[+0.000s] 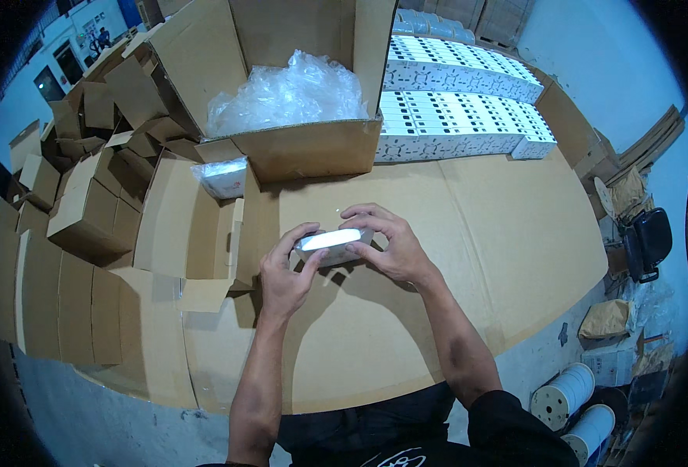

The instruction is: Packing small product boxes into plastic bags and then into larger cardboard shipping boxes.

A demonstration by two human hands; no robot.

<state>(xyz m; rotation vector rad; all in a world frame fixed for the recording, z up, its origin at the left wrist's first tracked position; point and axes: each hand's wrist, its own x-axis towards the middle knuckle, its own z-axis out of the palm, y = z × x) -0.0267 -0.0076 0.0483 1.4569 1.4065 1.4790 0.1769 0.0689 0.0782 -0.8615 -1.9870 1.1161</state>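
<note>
Between my two hands, just above the cardboard-covered table, is a small white box [333, 242] with a glossy, bright top edge. My left hand [283, 279] grips its left end between thumb and fingers. On the right end, my right hand [394, 247] closes with the thumb at the near side and the fingers over the far side. Left of my hands stands an open brown carton [162, 222], its flaps folded out. A white box in clear plastic wrap [225, 180] sits at the carton's far end.
Behind my hands, a large carton [313, 148] holds a heap of clear plastic bags [289, 97]. Stacked rows of white boxes [453, 144] line the table's far right. Several empty cartons [95, 214] crowd the left. Cable spools [563, 397] and a dark chair [647, 243] stand right of the table.
</note>
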